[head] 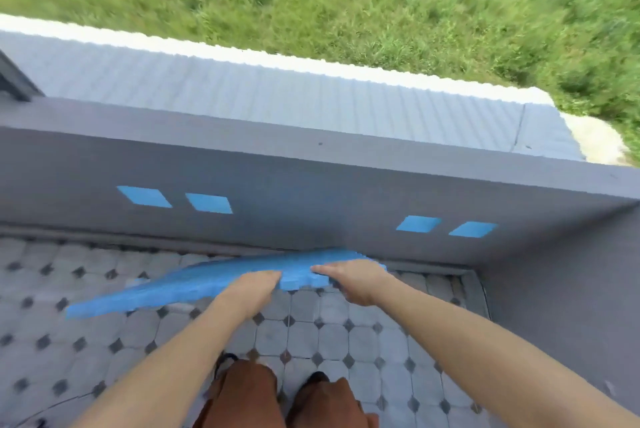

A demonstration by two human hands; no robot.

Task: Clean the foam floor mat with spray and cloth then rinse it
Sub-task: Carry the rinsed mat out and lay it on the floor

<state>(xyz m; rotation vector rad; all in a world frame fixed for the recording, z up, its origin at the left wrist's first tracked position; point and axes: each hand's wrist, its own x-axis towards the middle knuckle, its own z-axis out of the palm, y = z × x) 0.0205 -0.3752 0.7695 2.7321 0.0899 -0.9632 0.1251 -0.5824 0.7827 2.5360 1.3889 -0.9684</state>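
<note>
Lower centre of frame: the blue foam mat (221, 280), held above the tiled floor (311, 334) beside the grey wall (311, 185). Left hand (258, 285) and right hand (353, 280) both grasped its near notched edge. It looked light and bendy; gripping with 2 hands likely limited sag.

text: none legible | labels/brands/numbers: none | signs: none | note: frame blurred; 4 blue diamonds on grey wall (311, 192) at 12 o'clock carry no writing
</note>
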